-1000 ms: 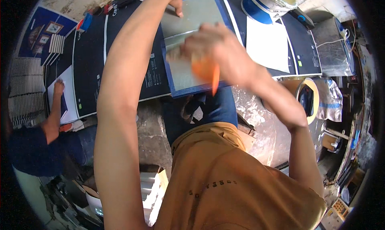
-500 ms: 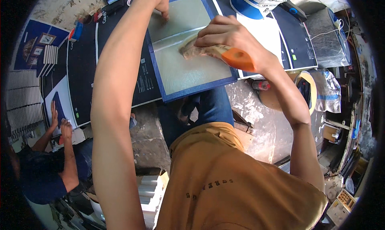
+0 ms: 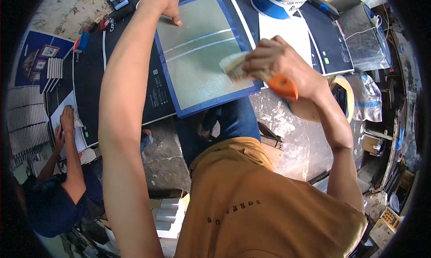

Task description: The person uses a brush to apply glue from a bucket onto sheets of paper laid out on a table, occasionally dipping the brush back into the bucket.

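From the head view I see my right hand (image 3: 278,64) closed around an orange-handled brush (image 3: 256,71), its bristles at the right edge of the blue-framed panel (image 3: 202,55) lying on the dark surface (image 3: 90,78), while my left hand (image 3: 168,4) presses fingertips flat on the panel's top left corner, clasping nothing. The likely trouble, as I judge it — that one-corner hold lets the panel swivel under a sideways stroke, or the brush runs off the edge onto the white sheet (image 3: 287,31) just beside it.
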### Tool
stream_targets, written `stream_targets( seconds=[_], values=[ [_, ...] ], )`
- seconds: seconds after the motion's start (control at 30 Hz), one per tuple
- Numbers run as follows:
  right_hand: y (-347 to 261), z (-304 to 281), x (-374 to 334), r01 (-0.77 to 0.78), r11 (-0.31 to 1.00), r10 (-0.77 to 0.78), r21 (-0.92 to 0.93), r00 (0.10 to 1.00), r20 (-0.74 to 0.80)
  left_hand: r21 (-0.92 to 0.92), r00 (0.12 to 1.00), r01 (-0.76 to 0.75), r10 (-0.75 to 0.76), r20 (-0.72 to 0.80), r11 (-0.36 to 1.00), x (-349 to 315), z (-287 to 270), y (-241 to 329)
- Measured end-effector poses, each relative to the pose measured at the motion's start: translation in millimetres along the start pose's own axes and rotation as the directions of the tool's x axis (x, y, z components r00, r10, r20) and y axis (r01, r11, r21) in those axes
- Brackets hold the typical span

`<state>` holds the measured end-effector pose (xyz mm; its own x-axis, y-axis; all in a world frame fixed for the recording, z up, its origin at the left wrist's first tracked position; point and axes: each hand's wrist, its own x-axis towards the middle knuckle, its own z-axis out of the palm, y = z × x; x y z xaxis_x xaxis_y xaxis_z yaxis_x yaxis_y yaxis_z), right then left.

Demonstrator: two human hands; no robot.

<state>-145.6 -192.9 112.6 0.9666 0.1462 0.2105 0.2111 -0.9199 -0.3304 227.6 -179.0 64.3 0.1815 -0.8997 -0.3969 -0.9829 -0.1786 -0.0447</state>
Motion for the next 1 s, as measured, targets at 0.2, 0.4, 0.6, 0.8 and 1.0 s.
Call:
stream_targets(
  seconds=[0.2, 0.4, 0.6, 0.8, 1.0],
  values=[
    [-39, -43, -45, -0.179, 0.979, 0.139, 0.095, 0.934, 0.329, -0.054, 0.994, 0.065, -0.069, -0.08, 0.996, -42, 15, 1],
    [18, -58, -57, -0.37, 0.928, 0.364, 0.041, 0.877, -0.314, -0.325, 0.825, 0.043, -0.217, -0.521, 0.945, -170, 56, 110],
    [91, -5, 76, -0.248, 0.892, 0.366, 0.378, 0.887, -0.282, -0.406, 0.887, 0.01, -0.195, -0.417, 0.914, -240, 94, 168],
    [156, -31, 171, -0.338, 0.929, 0.368, 0.149, 0.882, -0.295, -0.429, 0.918, 0.057, -0.216, -0.332, 0.901, -246, 88, 169],
    [134, 14, 245, 0.0, 0.991, -0.008, 0.137, 0.998, 0.054, -0.468, 0.929, 0.032, -0.199, -0.313, 0.883, -252, 92, 163]
  ],
)
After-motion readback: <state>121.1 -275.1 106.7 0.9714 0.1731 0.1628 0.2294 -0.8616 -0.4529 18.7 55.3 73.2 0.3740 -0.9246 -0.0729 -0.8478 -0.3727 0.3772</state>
